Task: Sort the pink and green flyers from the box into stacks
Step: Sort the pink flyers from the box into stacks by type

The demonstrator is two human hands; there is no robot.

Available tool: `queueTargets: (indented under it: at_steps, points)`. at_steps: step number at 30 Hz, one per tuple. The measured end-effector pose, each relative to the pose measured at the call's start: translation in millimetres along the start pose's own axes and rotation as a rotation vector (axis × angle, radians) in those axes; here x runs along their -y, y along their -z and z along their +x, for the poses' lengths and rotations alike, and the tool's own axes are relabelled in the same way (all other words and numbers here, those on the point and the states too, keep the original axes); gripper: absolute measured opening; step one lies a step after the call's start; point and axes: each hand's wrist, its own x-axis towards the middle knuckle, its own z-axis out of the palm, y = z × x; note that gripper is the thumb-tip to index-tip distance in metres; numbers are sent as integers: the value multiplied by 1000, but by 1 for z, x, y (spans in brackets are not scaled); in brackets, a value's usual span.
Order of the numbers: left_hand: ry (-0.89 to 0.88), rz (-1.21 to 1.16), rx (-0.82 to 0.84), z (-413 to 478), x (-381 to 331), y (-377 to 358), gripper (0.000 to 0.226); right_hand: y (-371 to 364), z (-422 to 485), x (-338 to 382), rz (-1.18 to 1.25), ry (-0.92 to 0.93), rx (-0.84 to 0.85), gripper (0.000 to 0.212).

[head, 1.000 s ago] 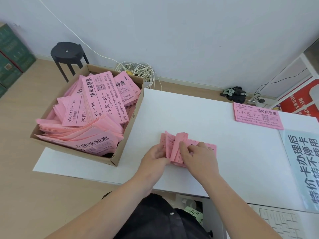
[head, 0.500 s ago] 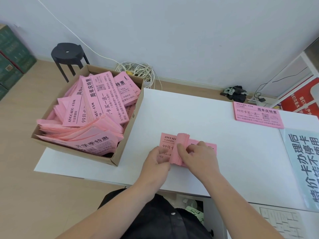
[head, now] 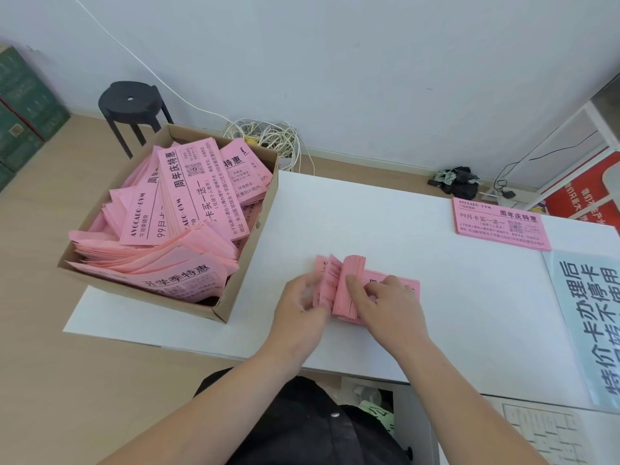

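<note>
Left grip: I am pinching loose leaves at the left edge of the bundle.
Right grip: I am clamping the bundle's bent-up part, thumb on its edge.
Bundle place: lying on the surface, near its front.
Box: sitting left, holding pink flyers.
Stack: lying far right.

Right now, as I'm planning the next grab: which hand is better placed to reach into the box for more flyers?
Probably the left hand: the box sits on its side, while the right hand lies farther off, holding the pink bundle.
</note>
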Motion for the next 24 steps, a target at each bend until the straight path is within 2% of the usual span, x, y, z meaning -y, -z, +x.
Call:
queueTargets:
  at_steps: [3, 6, 8, 10, 11, 14, 19, 24]
  points:
    - [22, 6, -70, 15, 1, 8, 52, 5, -3, 2, -3, 1, 46, 70]
    - [-3, 93, -15, 24, 0, 11, 55, 8, -4, 3, -48, 11, 78, 73]
    - [-63, 209, -6, 31, -2, 11, 55, 7, -3, 2, -108, 12, 86, 61]
    - [-138, 324, 21, 36, -5, 9, 50, 2, -2, -2, -226, 46, 41, 35]
    - [-150, 347, 35, 39, -6, 8, 50, -1, -3, -5, -271, 67, 15, 33]
    - [-125, 334, 83, 47, -11, 7, 54, -10, -4, -18, -251, 94, -56, 40]
    - [-227, 519, 199, 46, -10, 15, 85, 6, 3, -44, 6, 8, -178, 41]
    - [-461, 701, 201, 40, 3, 16, 74, 30, 7, -57, -174, -19, -100, 65]
